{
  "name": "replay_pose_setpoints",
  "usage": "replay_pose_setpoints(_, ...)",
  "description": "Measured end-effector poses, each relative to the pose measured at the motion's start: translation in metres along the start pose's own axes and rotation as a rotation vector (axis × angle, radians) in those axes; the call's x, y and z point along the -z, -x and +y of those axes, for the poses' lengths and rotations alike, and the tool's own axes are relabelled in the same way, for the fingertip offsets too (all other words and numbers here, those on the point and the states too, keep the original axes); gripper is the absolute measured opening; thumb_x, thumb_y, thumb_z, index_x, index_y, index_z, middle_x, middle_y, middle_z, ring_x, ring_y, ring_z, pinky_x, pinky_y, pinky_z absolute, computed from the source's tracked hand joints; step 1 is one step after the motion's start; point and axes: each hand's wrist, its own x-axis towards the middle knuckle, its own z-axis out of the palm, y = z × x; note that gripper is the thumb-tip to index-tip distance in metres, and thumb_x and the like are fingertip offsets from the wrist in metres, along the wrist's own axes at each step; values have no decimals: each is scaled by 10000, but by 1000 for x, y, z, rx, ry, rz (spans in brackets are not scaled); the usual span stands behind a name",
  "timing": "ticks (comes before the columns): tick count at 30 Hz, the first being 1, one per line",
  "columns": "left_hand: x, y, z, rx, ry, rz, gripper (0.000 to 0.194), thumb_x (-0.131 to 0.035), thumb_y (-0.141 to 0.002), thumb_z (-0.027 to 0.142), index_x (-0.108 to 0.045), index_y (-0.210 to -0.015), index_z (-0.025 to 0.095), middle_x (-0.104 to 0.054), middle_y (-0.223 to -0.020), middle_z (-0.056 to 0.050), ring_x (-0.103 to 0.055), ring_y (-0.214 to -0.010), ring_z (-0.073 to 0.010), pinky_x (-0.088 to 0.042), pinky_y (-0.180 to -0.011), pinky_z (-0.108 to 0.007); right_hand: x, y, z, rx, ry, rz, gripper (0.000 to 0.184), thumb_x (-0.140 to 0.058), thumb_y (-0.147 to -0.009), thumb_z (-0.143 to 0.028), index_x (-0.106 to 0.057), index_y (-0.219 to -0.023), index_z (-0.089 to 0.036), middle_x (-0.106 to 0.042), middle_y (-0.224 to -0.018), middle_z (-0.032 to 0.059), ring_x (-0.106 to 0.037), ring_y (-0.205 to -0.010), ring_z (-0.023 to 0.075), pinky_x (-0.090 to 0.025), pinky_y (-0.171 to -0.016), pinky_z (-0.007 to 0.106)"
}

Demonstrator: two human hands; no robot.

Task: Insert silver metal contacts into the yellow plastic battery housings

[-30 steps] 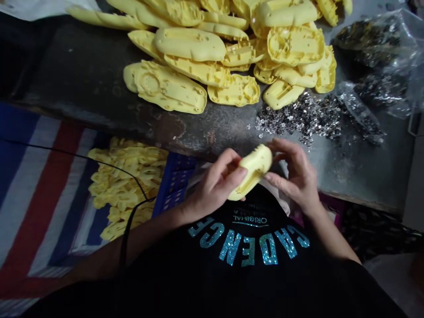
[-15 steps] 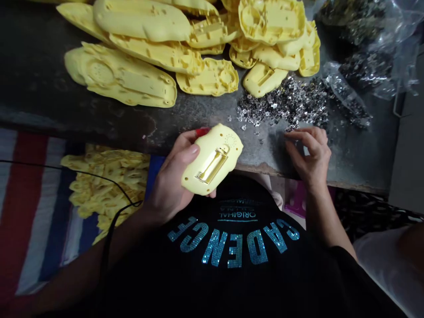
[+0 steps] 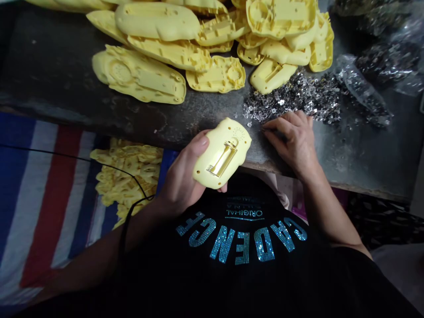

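My left hand [image 3: 185, 172] is closed round a yellow plastic shell [image 3: 212, 170], its outer side turned up. The shell has screw holes, a patch of tiny speaker holes and an open battery compartment with a metal spring contact at its lower end. My right hand [image 3: 293, 139] rests at the near edge of a heap of small metal contact pieces [image 3: 311, 95] on the table. Its thumb and forefinger are pinched together; whatever lies between the tips is too small to make out.
Several more yellow shells [image 3: 155, 22] are piled along the back of the dark table [image 3: 66, 84]. Clear plastic bags of metal pieces [image 3: 361, 88] lie at the right. Below the table's left edge is a heap of yellow parts [image 3: 132, 172], with a black cable [image 3: 99, 161] crossing it.
My right hand has moved left along the table beside the metal pieces, its fingers drawn closer together. The left hand still holds the shell; the whole view has shifted slightly.
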Motion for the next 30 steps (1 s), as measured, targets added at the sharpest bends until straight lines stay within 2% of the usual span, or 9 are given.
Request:
replay_pose_setpoints(4,2,-1,-1,20,54,-54,399,-611,-1070,573,-673,-1269,232,-795,-974,-65,-679,-596,-194,-548,-385,-290,-3,-14,6,21,20,-68,123,-690,-1056,-352,-786,-1009,-291,-778,-1004,66,-632,-1052,337,-448,-954,538)
replay_pose_setpoints(8,4,-3,-4,43,54,-64,468,-680,-1012,641,-615,-1279,261,-784,-980,-60,-695,-609,-206,-540,-359,-288,4,-17,6,58,-12,-64,122,-727,-1037,-378,-791,-969,-300,-787,-953,74,-658,-998,341,-468,-959,570)
replay_pose_setpoints(12,4,-3,-4,78,24,-123,491,-641,-1025,658,-561,-1326,279,-766,-973,-48,-668,-545,-170,-545,-372,-270,26,-11,-21,105,-231,-3,114,-694,-1096,-358,-798,-1074,-319,-828,-1007,33,-742,-945,282,-550,-935,519)
replay_pose_setpoints(16,0,-1,-2,78,45,-157,447,-618,-1040,629,-547,-1312,281,-710,-916,-20,-655,-532,-171,-548,-364,-278,44,-2,-52,193,-482,-41,98,-704,-1111,-324,-795,-1139,-343,-844,-1024,-12,-784,-903,216,-620,-823,407)
replay_pose_setpoints(23,-9,4,2,81,49,-158,367,-584,-1060,578,-561,-1258,270,-698,-913,-18,-655,-557,-161,-534,-373,-262,49,-2,-56,299,-402,-71,105,-717,-1101,-290,-796,-1162,-320,-846,-1053,14,-794,-944,228,-654,-823,405)
replay_pose_setpoints(26,-11,6,3,69,76,-160,345,-602,-1064,559,-575,-1234,261,-691,-887,-12,-656,-554,-169,-538,-366,-274,53,-2,-56,364,-379,-66,112,-716,-1088,-233,-780,-1167,-281,-828,-1040,41,-782,-947,232,-649,-805,403)
replay_pose_setpoints(30,-16,8,3,54,92,-162,330,-582,-1074,547,-592,-1220,251,-682,-850,7,-664,-546,-159,-526,-363,-253,56,-2,-57,430,-285,-54,111,-711,-1092,-230,-760,-1173,-288,-802,-1019,41,-751,-930,234,-628,-800,405)
